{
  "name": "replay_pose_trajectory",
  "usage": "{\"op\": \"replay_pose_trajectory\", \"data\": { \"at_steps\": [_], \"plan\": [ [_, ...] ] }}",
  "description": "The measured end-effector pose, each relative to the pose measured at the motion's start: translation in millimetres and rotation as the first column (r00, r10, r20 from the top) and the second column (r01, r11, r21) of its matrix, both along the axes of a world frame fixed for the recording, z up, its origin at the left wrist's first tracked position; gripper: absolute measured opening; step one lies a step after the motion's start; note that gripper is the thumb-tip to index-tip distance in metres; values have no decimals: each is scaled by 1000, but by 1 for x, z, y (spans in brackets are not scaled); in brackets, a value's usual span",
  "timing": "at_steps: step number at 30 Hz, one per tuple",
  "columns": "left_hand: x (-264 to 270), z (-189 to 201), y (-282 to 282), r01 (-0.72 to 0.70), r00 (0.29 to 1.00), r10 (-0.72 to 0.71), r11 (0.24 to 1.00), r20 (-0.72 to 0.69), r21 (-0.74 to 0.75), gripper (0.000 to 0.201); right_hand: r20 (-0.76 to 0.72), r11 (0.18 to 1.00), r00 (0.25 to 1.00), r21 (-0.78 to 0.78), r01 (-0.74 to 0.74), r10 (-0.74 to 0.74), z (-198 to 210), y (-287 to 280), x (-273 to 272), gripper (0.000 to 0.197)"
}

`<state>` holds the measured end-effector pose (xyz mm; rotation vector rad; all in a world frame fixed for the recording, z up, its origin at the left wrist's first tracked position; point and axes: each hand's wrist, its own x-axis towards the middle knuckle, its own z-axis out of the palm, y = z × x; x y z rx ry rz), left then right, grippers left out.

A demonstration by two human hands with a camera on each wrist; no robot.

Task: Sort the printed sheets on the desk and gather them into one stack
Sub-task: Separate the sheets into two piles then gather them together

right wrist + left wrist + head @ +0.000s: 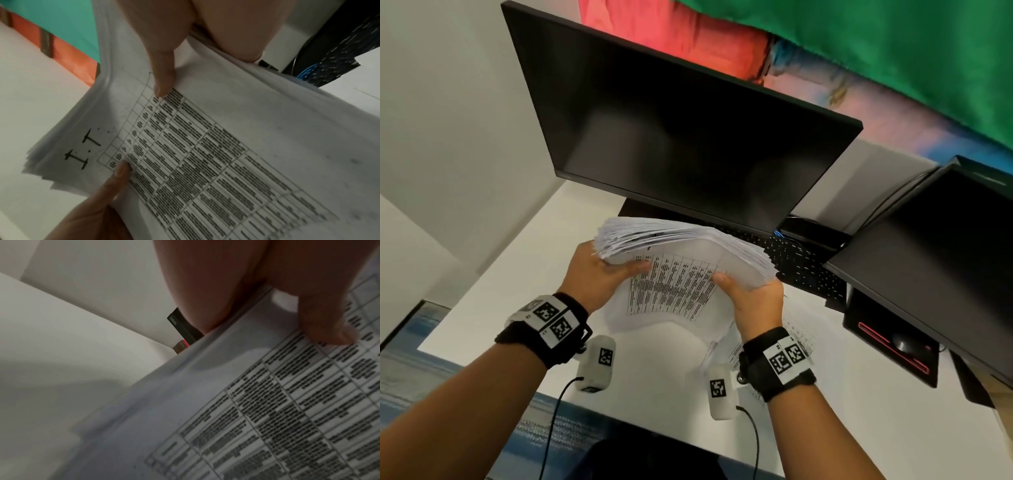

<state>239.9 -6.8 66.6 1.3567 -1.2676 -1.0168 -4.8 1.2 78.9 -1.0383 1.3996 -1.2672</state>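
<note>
Both hands hold one thick stack of printed sheets up in the air above the white counter, in front of the dark monitor. The left hand grips the stack's left edge, thumb laid across the top page and fingers beneath. The right hand grips the right edge the same way, its thumb pressing on the printed table.

The stack is made of many white pages, and it bows upward in the middle between the two grips. Its far edges are fanned and uneven, so the sheets are not squared. The top page carries a ruled table packed with dense rows of black text, too blurred to read; in the right wrist view a large handwritten "I.T" sits in the margin beside the grid.

More printed paper lies flat on the counter under the right wrist. A black keyboard sits behind the stack, with a second dark screen to the right.
</note>
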Motion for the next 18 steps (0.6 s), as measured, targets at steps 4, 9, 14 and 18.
{"op": "replay_pose_trajectory", "data": {
  "at_steps": [4,9,14,18],
  "plan": [
    [-6,-23,9,15,1000,-16,991,8,136,34,-86,987,996,154,47,-34,-30,7,-9,52],
    [-11,-31,0,-58,986,26,981,166,185,16,-777,527,625,560,639,69,-106,38,-103,126],
    [7,-28,-12,-90,984,46,961,172,260,23,-804,502,546,582,640,235,-118,55,-147,135],
    [15,-80,-6,-68,994,13,845,107,531,39,-781,497,600,596,631,173,-121,49,-163,140]
  ]
}}
